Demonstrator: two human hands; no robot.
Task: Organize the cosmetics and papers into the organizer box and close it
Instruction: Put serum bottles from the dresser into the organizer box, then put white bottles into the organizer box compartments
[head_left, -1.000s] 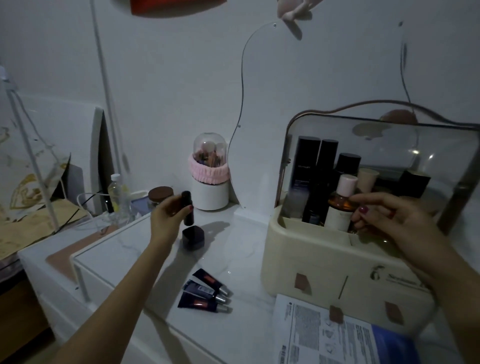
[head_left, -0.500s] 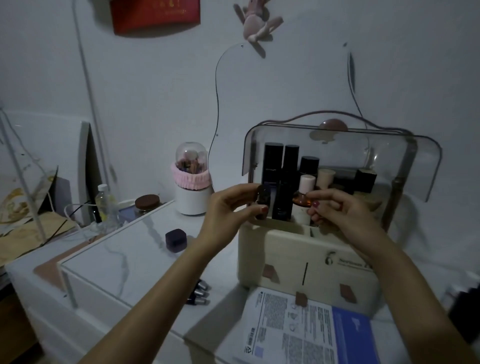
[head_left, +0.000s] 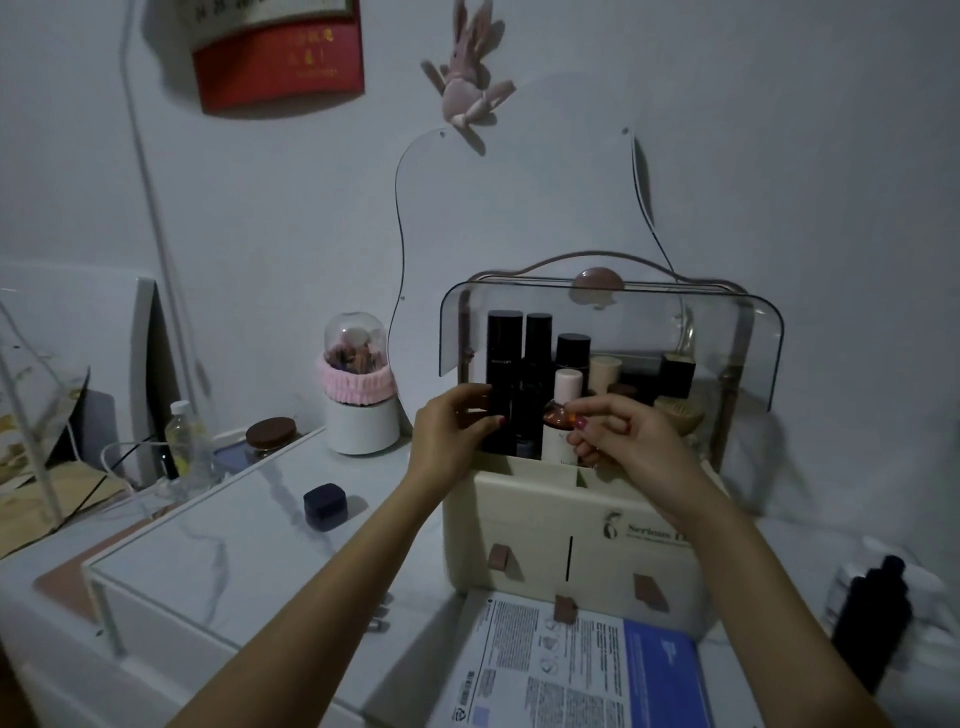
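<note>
Organizer box (head_left: 582, 525) — cream plastic body, two front drawers with brown tabs, clear smoky lid (head_left: 613, 332) swung up on its hinges. It stands on the white tabletop (head_left: 218, 525) against the wall; the open top compartment holds upright dark bottles (head_left: 511, 374), a pale-capped amber bottle (head_left: 563, 415) and small jars behind.

Left hand (head_left: 454, 434) — at the compartment's left end, fingers curled with thumb opposed around what looks like a small dark tube; against the dark bottles the item itself cannot be made out.

Right hand (head_left: 618, 436) — over the middle of the compartment, fingertips (head_left: 579, 423) pinched together beside the amber bottle's shoulder. Whether they touch it, I cannot tell.

Outstanding items:
- Small dark square case (head_left: 324, 506), alone on the tabletop, well left of the box.
- Tube ends (head_left: 378, 621), mostly hidden behind the left forearm.
- Printed paper (head_left: 566, 660) with a blue panel, flat in front of the drawers.

Handling, as judged: the small cosmetics are light, rigid and smooth — likely slippery, so pinch across the body rather than the cap. Glass bottles packed close could tip or knock; lower items straight down into gaps. The paper is limp; lift by an edge and fold it to fit. The lid is thin plastic; close it by the front rim, gently.
</note>
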